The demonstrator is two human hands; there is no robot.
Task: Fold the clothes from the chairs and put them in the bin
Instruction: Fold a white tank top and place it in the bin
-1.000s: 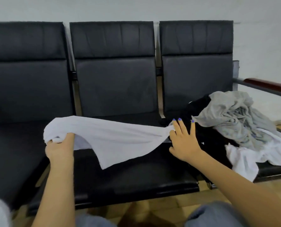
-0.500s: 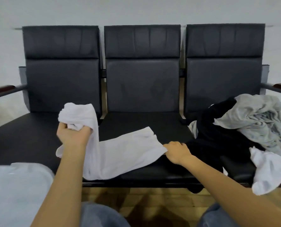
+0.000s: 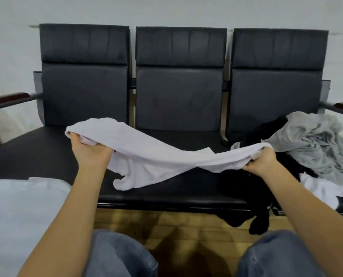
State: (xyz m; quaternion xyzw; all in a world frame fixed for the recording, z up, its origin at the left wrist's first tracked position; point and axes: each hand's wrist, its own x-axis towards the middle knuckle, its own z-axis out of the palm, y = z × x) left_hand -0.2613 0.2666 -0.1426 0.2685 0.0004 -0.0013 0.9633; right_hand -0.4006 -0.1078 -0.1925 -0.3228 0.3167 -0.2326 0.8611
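Left hand [image 3: 90,152] and right hand [image 3: 261,161] each hold one end of the white cloth [image 3: 156,158], stretching it above the middle seat [image 3: 166,188], presumably for folding. Remaining clothes [image 3: 306,144] lie at 3 o'clock.

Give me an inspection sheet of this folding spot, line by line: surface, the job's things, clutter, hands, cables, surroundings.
Surface: black three-seat chair row.
Job's things: white garment held stretched above the middle seat; grey garment, black garment and white cloth heaped on the right seat; pale bin at lower left.
Clutter: nothing seen.
Hands: left hand and right hand each grip one end of the white garment.
Cables: nothing seen.
Surroundings: white wall, wooden floor.
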